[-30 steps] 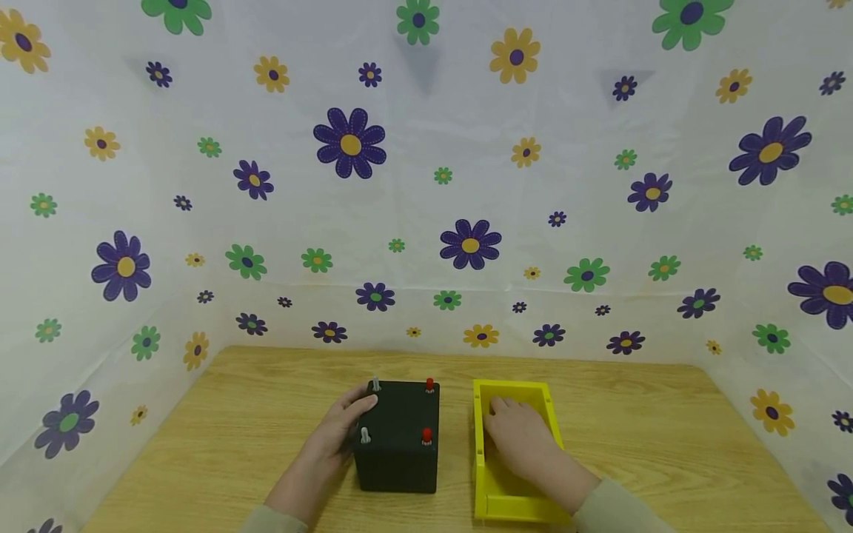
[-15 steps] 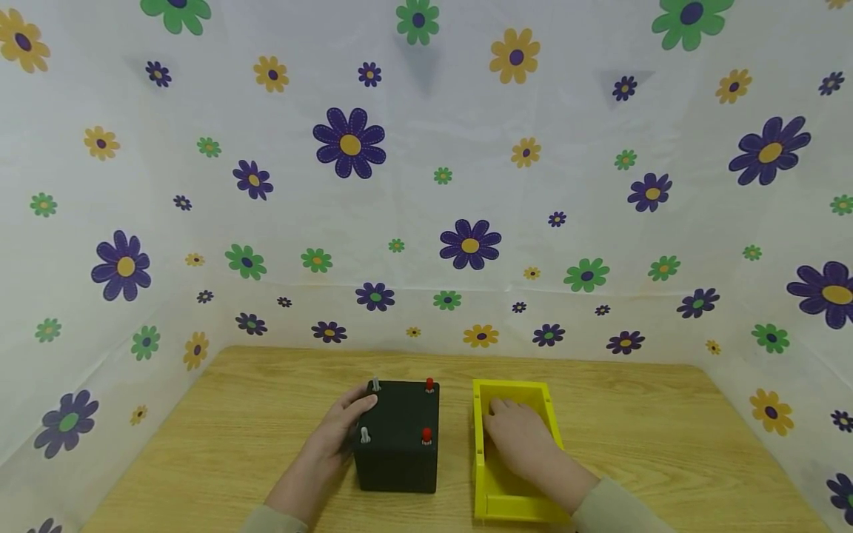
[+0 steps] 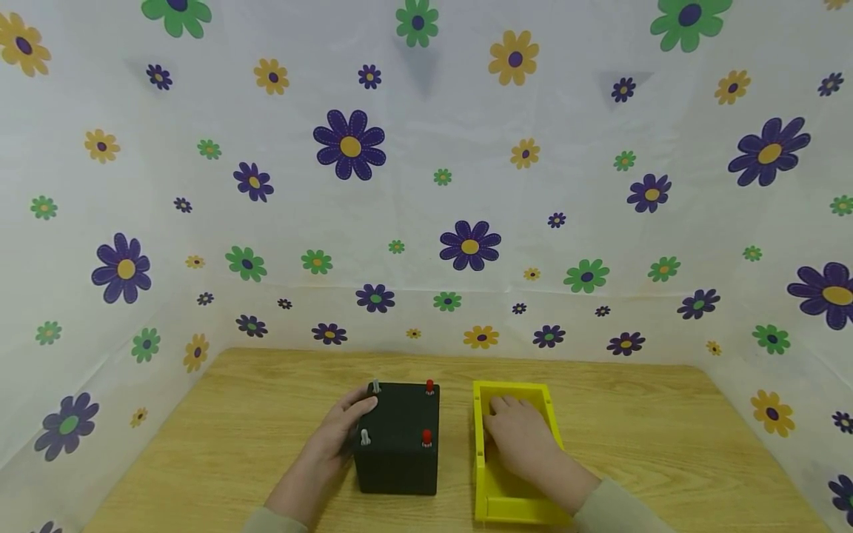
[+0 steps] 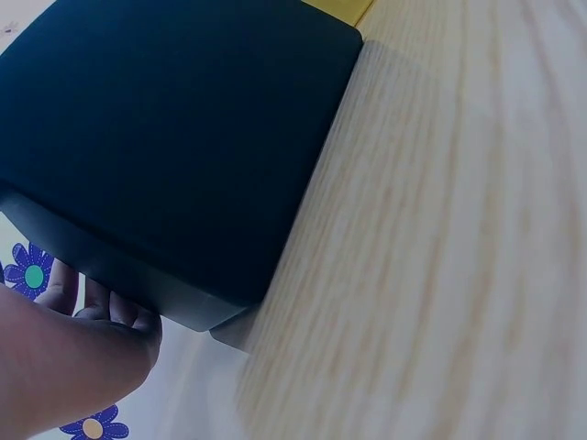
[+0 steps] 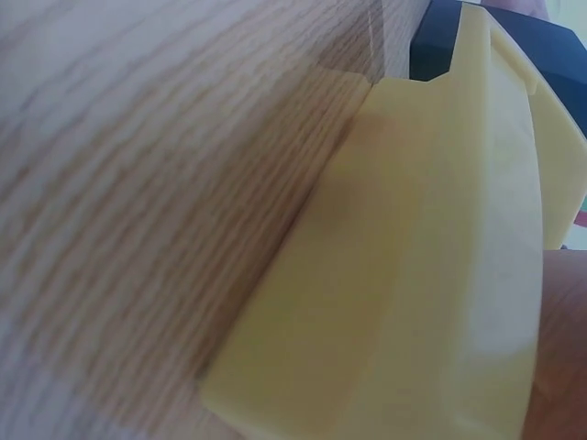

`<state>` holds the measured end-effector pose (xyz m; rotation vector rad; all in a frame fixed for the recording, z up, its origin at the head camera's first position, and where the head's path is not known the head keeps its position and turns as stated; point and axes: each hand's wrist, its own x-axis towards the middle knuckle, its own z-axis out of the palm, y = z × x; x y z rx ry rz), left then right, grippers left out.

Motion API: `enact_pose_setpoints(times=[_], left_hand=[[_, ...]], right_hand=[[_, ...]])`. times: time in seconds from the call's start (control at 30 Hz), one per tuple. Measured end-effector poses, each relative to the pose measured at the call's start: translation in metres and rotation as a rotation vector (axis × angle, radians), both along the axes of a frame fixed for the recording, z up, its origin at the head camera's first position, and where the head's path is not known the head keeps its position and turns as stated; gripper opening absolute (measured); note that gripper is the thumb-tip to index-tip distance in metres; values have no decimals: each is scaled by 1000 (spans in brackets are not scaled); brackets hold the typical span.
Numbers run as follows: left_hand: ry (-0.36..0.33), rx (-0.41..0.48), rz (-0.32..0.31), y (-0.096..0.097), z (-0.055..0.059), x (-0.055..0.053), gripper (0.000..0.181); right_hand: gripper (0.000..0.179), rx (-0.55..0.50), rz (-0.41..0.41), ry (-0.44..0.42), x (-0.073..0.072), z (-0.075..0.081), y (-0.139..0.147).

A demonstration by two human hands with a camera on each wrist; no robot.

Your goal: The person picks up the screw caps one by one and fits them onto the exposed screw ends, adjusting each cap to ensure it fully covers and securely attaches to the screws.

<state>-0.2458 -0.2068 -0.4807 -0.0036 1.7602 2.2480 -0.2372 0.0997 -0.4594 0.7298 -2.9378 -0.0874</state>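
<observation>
A black box (image 3: 400,418) with two silver toggle switches (image 3: 365,437) and two red-capped ones (image 3: 426,437) on its top stands on the wooden table. My left hand (image 3: 331,435) grips it from the left, thumb over the top edge. In the left wrist view, fingers (image 4: 96,298) reach along the side of the box. To the right of the box is a yellow bin (image 3: 523,508). My right hand (image 3: 523,442) is down inside this bin, by its left wall. Its fingertips are hidden there, and I cannot tell whether they hold anything.
The wooden table (image 3: 640,429) stretches out on both sides of the box and bin. A white sheet (image 3: 413,207) printed with purple, green and yellow flowers surrounds it at the back and both sides. A narrow strip of table separates box and bin.
</observation>
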Motion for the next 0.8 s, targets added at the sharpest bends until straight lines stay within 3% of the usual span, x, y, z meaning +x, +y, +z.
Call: enact_pose_setpoints(times=[0.33, 0.8], left_hand=[[8, 15, -13, 0, -1, 1, 25], [-4, -14, 50, 2, 1, 1, 40]], right_hand=[[21, 0, 38, 55, 2, 0, 5], [17, -15, 85, 83, 0, 7, 10]])
